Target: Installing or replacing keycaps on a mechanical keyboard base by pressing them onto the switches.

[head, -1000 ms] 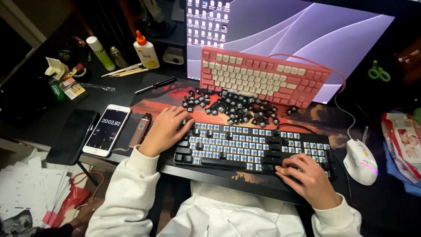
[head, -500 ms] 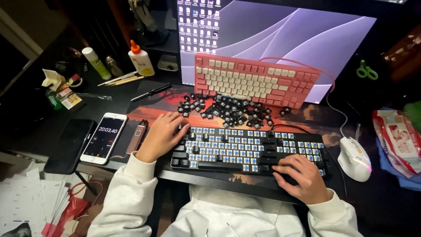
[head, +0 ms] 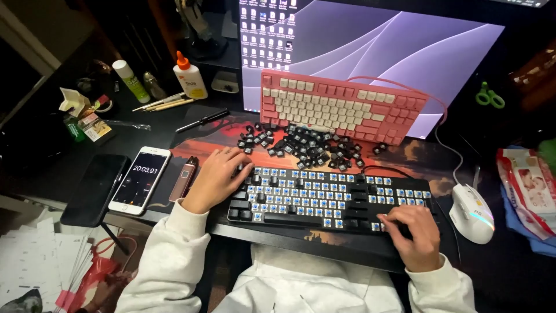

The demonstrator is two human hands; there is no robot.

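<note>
While both hands rest, black keyboard [head: 330, 197] lacks keycaps.

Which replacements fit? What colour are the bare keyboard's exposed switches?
Blue switches, in the head view.

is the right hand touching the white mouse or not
Apart. The head view shows the right hand resting on the right end of the black keyboard, with a dark strip of desk mat between it and the white mouse.

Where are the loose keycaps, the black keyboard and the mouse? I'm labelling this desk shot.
loose keycaps [head: 307, 145]: head view, middle of the black pile.
black keyboard [head: 313, 194]: head view, centre rows of bare blue switches.
mouse [head: 472, 211]: head view, top of its white shell.
</note>
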